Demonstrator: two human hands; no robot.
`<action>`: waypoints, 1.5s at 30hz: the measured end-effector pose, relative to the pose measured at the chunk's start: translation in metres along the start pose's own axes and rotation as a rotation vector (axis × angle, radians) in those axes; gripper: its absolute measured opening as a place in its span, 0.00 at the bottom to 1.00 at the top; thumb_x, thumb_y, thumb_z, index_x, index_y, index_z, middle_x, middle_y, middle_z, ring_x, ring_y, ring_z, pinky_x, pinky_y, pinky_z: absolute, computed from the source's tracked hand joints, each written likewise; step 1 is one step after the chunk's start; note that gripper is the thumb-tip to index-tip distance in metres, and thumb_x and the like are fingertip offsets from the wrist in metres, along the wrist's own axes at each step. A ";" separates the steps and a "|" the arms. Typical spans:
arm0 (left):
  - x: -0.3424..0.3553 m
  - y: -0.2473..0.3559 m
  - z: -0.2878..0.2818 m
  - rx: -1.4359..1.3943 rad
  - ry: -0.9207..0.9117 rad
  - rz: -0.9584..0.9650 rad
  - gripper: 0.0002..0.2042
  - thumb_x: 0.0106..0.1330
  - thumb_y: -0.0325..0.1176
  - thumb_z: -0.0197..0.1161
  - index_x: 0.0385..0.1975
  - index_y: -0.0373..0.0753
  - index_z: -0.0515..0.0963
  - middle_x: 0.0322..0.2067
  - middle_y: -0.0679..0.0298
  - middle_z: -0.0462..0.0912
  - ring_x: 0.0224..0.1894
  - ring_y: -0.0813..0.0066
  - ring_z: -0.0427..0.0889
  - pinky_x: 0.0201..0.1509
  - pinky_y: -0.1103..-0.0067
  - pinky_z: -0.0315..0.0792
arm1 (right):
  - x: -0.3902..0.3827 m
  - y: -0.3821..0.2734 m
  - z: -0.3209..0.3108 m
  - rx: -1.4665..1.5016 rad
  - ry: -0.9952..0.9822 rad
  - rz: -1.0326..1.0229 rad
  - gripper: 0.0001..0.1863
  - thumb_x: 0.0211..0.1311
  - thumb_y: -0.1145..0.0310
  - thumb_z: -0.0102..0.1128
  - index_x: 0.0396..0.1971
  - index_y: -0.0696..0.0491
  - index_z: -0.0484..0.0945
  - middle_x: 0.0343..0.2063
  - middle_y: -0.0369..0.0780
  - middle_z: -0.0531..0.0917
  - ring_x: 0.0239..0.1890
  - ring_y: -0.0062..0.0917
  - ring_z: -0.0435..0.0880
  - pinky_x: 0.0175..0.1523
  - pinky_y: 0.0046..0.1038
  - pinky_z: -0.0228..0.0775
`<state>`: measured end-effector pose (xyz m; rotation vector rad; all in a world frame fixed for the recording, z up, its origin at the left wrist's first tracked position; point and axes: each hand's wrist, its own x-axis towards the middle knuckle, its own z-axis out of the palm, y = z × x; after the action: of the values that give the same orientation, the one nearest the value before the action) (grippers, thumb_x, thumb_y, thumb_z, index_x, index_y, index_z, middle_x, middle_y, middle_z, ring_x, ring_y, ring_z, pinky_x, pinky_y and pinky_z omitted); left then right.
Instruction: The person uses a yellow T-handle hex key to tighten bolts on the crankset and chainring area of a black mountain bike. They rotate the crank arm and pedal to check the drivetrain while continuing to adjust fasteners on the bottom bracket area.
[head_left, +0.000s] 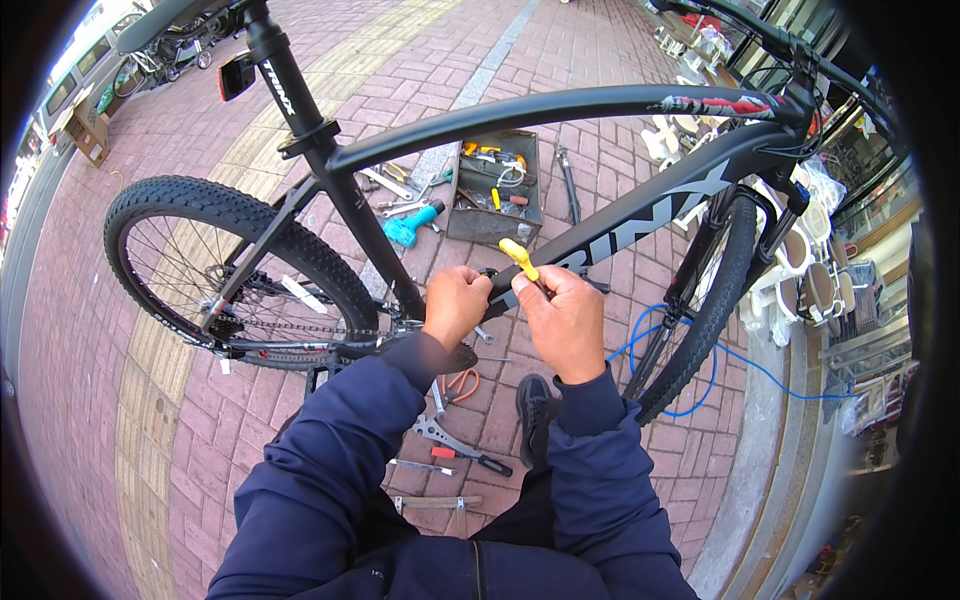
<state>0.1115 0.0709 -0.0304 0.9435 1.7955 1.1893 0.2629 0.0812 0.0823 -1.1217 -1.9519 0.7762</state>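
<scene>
A black mountain bike frame [620, 222] stands across in front of me. My right hand [566, 322] is closed around the dark shaft of a yellow-handled screwdriver [518, 256], whose handle points up and away beside the lower part of the frame's down tube. Its tip is hidden by my fingers. My left hand [458, 304] is closed at the near side of that tube, just above the crank area, fingers curled in. What it grips, if anything, is hidden. The rear wheel [150, 200] is at the left and the front wheel [722, 290] at the right.
Behind the frame lies an open toolbox [520, 222], with a teal power tool [412, 226], spanners and a black pump-like tube [568, 186] around it. Several tools, including a large wrench [445, 436], lie near my shoe [533, 418]. A blue hose [752, 366] crosses the bricks.
</scene>
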 end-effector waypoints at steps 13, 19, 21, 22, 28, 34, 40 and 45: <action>0.003 -0.002 -0.007 0.109 -0.017 0.112 0.11 0.65 0.35 0.64 0.33 0.33 0.85 0.24 0.58 0.87 0.25 0.69 0.86 0.34 0.73 0.77 | 0.001 0.000 0.000 -0.005 -0.010 -0.033 0.12 0.65 0.68 0.66 0.30 0.63 0.81 0.18 0.40 0.76 0.21 0.21 0.71 0.29 0.29 0.64; 0.004 -0.001 -0.018 0.235 -0.076 0.256 0.10 0.67 0.34 0.65 0.36 0.33 0.87 0.24 0.58 0.87 0.26 0.70 0.86 0.34 0.73 0.77 | 0.002 0.003 -0.002 -0.012 -0.010 0.011 0.12 0.66 0.66 0.66 0.31 0.61 0.82 0.16 0.39 0.75 0.19 0.20 0.69 0.27 0.29 0.63; 0.004 0.000 -0.021 0.195 -0.098 0.249 0.10 0.66 0.34 0.66 0.36 0.33 0.87 0.24 0.58 0.87 0.25 0.71 0.85 0.33 0.73 0.77 | 0.003 0.004 -0.003 -0.047 -0.010 0.007 0.12 0.66 0.65 0.66 0.31 0.60 0.82 0.16 0.39 0.75 0.19 0.19 0.69 0.26 0.29 0.62; 0.004 0.001 -0.021 0.201 -0.088 0.273 0.10 0.66 0.33 0.66 0.36 0.33 0.87 0.24 0.59 0.87 0.25 0.71 0.85 0.33 0.73 0.77 | 0.003 0.004 -0.003 -0.047 -0.006 0.010 0.12 0.66 0.65 0.66 0.31 0.60 0.83 0.16 0.39 0.74 0.19 0.19 0.69 0.26 0.29 0.62; 0.004 0.004 -0.023 0.251 -0.096 0.239 0.10 0.66 0.33 0.66 0.35 0.33 0.87 0.22 0.60 0.87 0.25 0.72 0.85 0.32 0.74 0.77 | 0.003 0.002 -0.003 -0.041 -0.004 0.016 0.12 0.66 0.65 0.67 0.31 0.61 0.82 0.15 0.38 0.74 0.19 0.20 0.69 0.26 0.29 0.62; 0.006 0.001 -0.020 0.287 -0.062 0.259 0.10 0.65 0.34 0.66 0.35 0.33 0.88 0.23 0.59 0.87 0.24 0.73 0.85 0.33 0.74 0.77 | 0.003 0.001 -0.004 -0.047 -0.020 0.034 0.13 0.66 0.65 0.67 0.31 0.61 0.82 0.15 0.38 0.74 0.19 0.20 0.69 0.26 0.29 0.62; 0.006 -0.002 -0.018 0.198 -0.063 0.256 0.10 0.63 0.31 0.65 0.39 0.34 0.88 0.27 0.55 0.88 0.29 0.65 0.87 0.38 0.72 0.79 | 0.003 0.004 -0.005 -0.053 0.004 0.027 0.13 0.67 0.64 0.66 0.32 0.60 0.83 0.15 0.38 0.74 0.19 0.19 0.69 0.26 0.29 0.62; 0.004 -0.003 -0.014 0.236 -0.045 0.302 0.11 0.62 0.30 0.66 0.40 0.33 0.87 0.28 0.54 0.89 0.30 0.64 0.89 0.39 0.73 0.81 | 0.004 0.006 -0.006 -0.054 0.010 0.020 0.13 0.67 0.63 0.66 0.32 0.60 0.83 0.14 0.37 0.74 0.19 0.18 0.69 0.26 0.29 0.61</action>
<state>0.0969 0.0682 -0.0305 1.4075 1.8297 1.1393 0.2689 0.0884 0.0819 -1.1761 -1.9667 0.7313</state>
